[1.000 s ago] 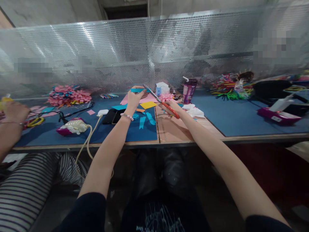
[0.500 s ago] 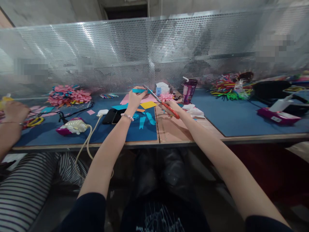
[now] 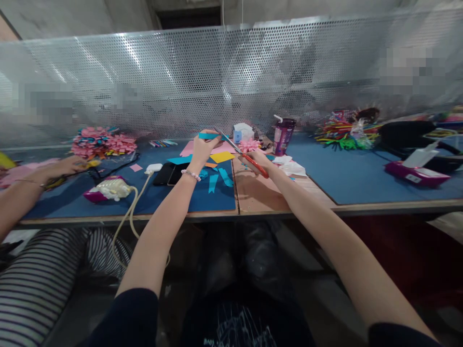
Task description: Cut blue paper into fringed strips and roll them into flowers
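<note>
Over the middle of the table, my left hand [image 3: 203,145] pinches a blue paper strip [image 3: 209,136] between thumb and fingers. My right hand [image 3: 257,157] is closed around the red-orange handles of a pair of scissors [image 3: 255,164]. The scissor blades point up and left, and their tips reach the strip by my left fingertips. Whether the blades touch the paper I cannot tell. Below my hands lie cut blue paper pieces [image 3: 213,183], a yellow sheet [image 3: 222,157] and a pink sheet [image 3: 188,148]. A pink paper flower [image 3: 249,145] lies behind my right hand.
A purple cup with a straw [image 3: 283,137] stands behind my right hand, near crumpled tissue [image 3: 291,166]. Left are a black phone [image 3: 163,174], a white charger [image 3: 154,168] with its cable, and a co-worker's hand [image 3: 70,165]. A perforated metal screen [image 3: 181,86] closes the back.
My hands, the strip and the scissors have hardly moved. At the left, the co-worker's hand has reached forward and right, towards the pink paper pile.
</note>
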